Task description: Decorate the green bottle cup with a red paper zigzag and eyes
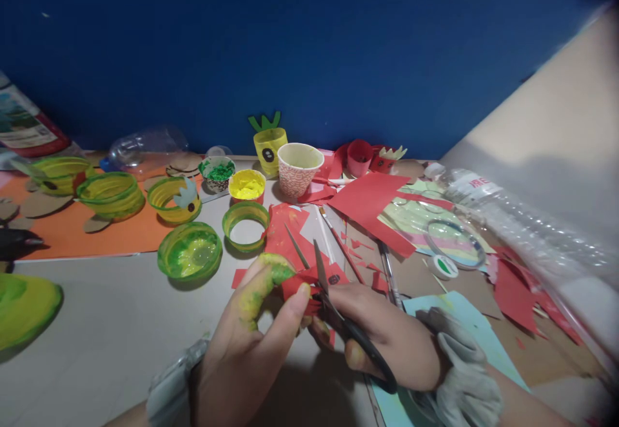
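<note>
My left hand (251,337), smeared with yellow-green paint, pinches a small piece of red paper (302,283) between thumb and fingers. My right hand (387,333) grips black-handled scissors (338,314), whose blades are parted around the red piece. Both hands hover low over the grey table (106,324), near its front middle. A grey sleeve or glove cuff covers my right wrist.
Several green-and-yellow painted bottle cups (189,251) sit at left on orange paper (72,233). A patterned paper cup (298,168), a yellow pineapple cup (269,143), red paper sheets (372,204), brushes (389,272) and a clear plastic bottle (522,220) lie behind and right.
</note>
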Available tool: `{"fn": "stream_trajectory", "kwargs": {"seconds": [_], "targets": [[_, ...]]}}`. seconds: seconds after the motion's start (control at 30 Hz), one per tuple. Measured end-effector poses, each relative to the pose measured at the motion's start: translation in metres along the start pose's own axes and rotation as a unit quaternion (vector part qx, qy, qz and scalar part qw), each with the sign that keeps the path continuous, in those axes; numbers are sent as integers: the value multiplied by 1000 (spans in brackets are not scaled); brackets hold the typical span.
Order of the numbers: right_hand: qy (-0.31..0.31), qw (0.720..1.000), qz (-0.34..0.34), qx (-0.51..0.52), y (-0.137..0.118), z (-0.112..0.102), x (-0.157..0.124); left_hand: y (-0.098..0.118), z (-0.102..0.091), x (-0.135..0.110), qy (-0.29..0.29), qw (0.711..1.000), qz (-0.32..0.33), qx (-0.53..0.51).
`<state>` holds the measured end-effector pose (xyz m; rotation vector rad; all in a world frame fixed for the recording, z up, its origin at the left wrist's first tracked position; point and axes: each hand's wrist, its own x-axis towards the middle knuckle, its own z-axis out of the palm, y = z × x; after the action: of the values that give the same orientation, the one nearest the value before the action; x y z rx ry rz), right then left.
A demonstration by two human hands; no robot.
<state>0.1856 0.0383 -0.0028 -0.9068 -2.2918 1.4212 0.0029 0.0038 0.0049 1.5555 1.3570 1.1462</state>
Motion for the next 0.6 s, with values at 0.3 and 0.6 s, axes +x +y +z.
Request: {"fn": "stream_trajectory", "kwargs": {"seconds": [0.3, 0.6], "targets": [[-43, 999, 19, -3, 1, -5, 1, -2, 1, -1, -26, 999, -20, -36], [-22, 999, 30, 12, -1, -3, 0, -1, 0, 0, -7, 999, -30, -33]]}}
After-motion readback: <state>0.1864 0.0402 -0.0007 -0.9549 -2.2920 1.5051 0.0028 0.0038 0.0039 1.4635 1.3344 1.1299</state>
